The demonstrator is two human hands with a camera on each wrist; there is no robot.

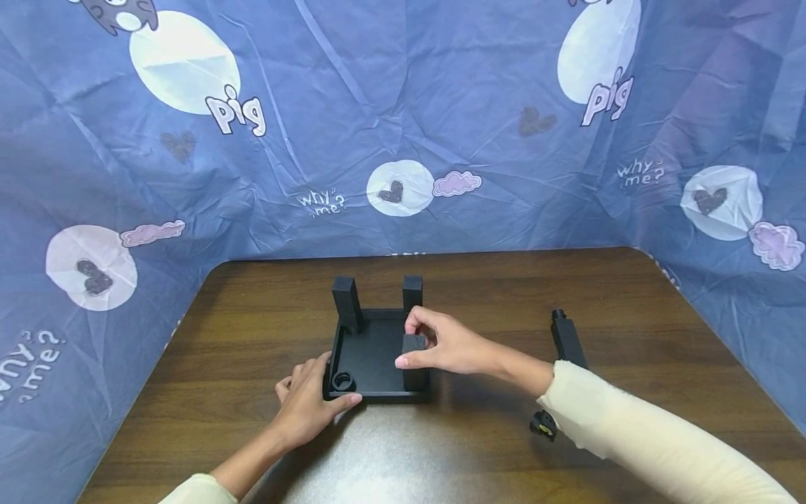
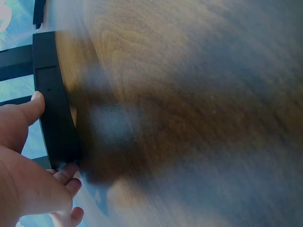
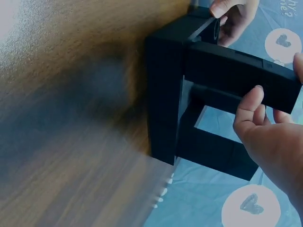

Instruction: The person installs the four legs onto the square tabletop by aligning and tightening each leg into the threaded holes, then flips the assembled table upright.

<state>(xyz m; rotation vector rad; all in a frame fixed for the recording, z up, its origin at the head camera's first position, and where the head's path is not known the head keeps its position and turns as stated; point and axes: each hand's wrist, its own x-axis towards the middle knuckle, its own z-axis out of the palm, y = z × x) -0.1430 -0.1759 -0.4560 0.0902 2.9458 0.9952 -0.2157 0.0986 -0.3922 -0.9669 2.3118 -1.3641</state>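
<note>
A black square tabletop (image 1: 378,357) lies underside up on the wooden table, with three black square legs standing at its corners. My left hand (image 1: 307,402) grips its near left corner, thumb on the front edge and fingers along the left side. A round black socket (image 1: 343,381) sits inside that corner, with no leg on it. Around the top of the near right leg (image 1: 414,364), the fingers and thumb of my right hand (image 1: 455,344) are curled. In the right wrist view, this leg (image 3: 222,68) meets the tabletop's frame; its joint is hidden.
A loose black leg (image 1: 568,341) with a threaded end lies at the right, partly behind my right sleeve (image 1: 630,420). Nearer lies a small black object with a yellow mark (image 1: 543,424). Blue printed cloth (image 1: 403,105) hangs behind the table (image 1: 264,301).
</note>
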